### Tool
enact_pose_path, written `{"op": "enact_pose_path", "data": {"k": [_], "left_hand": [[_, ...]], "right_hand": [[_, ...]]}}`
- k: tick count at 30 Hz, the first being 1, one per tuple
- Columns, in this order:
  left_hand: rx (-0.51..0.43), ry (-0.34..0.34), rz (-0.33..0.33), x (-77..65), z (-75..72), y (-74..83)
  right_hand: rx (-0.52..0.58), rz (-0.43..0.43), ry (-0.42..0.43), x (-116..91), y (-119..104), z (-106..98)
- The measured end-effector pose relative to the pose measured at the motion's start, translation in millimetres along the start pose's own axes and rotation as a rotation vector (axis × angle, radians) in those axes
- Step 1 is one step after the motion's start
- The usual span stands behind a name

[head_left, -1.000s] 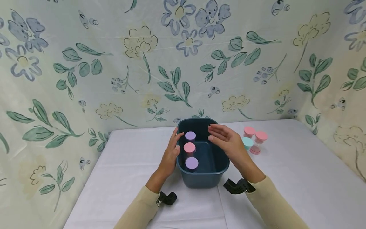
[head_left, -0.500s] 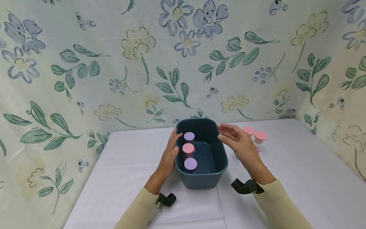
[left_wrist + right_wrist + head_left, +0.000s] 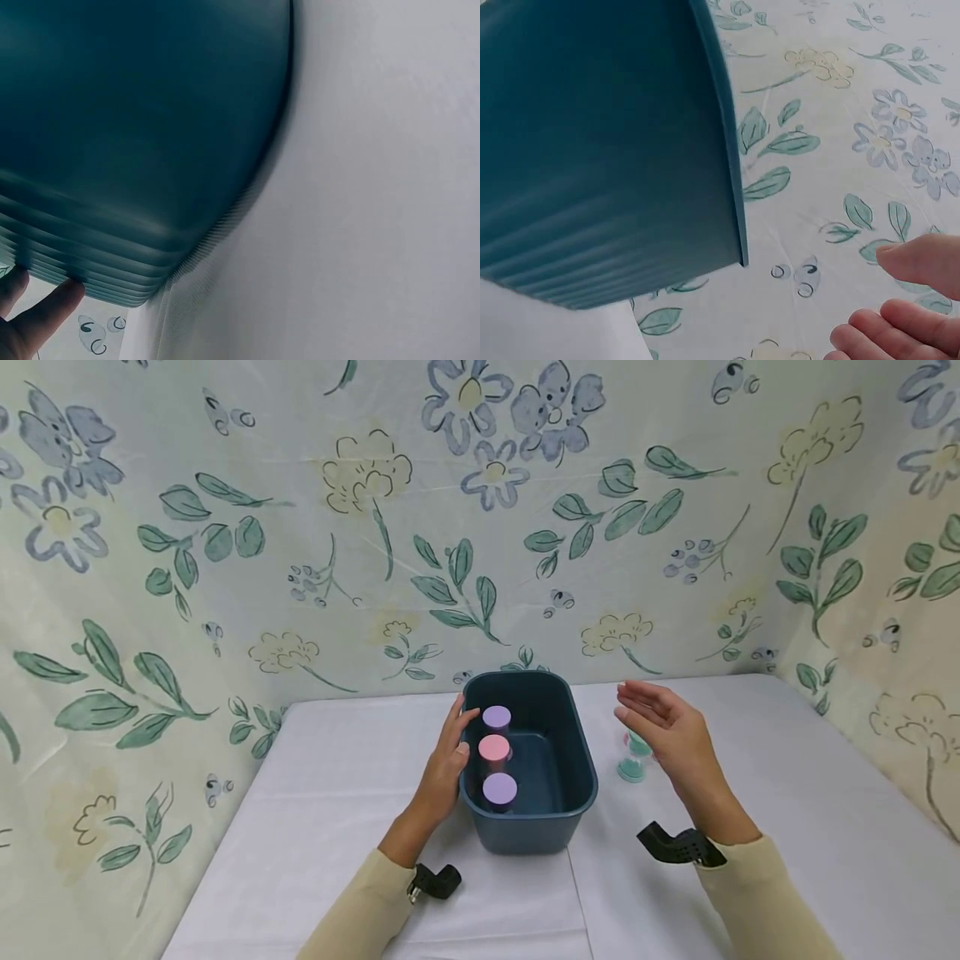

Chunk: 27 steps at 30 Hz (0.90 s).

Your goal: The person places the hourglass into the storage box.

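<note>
1. The right hand [image 3: 670,727] has moved from the dark-blue bin [image 3: 525,835] out to the right, fingers loosely bent, thumb apart, gripping nothing.
2. The left hand [image 3: 441,770] touches the bin's left wall with straight fingers.
3. Inside stand, nearest first, a purple sand timer [image 3: 500,790], pink sand timer [image 3: 494,748] and second purple sand timer [image 3: 497,718].
4. Right of the bin, the right hand partly hides a turquoise sand timer [image 3: 632,770].
5. Behind: floral cloth [image 3: 360,602].
</note>
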<state>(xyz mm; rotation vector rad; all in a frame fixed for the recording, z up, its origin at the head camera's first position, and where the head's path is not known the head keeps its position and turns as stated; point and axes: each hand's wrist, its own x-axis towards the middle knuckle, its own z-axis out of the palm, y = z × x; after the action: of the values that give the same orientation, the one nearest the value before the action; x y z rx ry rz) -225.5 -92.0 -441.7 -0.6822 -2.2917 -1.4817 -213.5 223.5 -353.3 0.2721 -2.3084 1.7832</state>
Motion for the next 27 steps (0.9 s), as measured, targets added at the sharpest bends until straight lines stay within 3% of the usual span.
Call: {"op": "enact_pose_path", "data": {"k": [10,17,27], "left_hand": [[0.008,0.005,0.008,-0.6,-0.3,-0.6],[0.008,0.004,0.007,0.0,-3.0,1.8],[0.004,0.008,0.007,-1.3,-0.2,-0.1]], "right_hand": [[-0.043,0.100,0.063,0.5,12.9,-18.3],[-0.078,0.124,0.084,3.8,20.5,-25.1],[-0.164,0.167,0.053,5.8,31.0,-32.9]]}}
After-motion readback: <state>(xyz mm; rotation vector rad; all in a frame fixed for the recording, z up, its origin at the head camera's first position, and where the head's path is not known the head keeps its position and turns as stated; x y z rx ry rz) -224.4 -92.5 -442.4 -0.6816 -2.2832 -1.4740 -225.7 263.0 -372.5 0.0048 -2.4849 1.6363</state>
